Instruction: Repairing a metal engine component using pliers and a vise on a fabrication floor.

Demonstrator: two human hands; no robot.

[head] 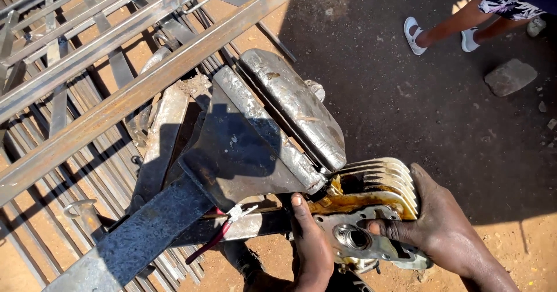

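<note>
In the head view, both hands gripped a finned metal engine part (371, 202) low in the picture, right of centre. The part was pale and ribbed along its upper edge, stained yellow-brown across the middle, with a flat grey plate and a round hole on the face turned toward the camera. The left hand (310, 248) was closed on the part's left side, its thumb pointing up along the edge beside the vise. The right hand (444, 225) was wrapped over the part's right side, palm against the fins and thumb pressed onto the grey plate just beside the round hole.

The part sat against the lower end of a large bench vise (272, 135), whose two long, worn jaws ran diagonally up and to the left; whether the jaws actually pinched the part could not be told. The vise stood on a dark steel beam (139, 240) slanting toward the lower left. Red-handled pliers (223, 228) lay on the beam under the vise. Rusty steel bars and a welded frame (104, 65) filled the upper left, over reddish dirt.

At the top right, another person's legs and pale shoes (415, 35) stood on dark ground (406, 106), well apart from the hands, with a stone (510, 76) near them.
</note>
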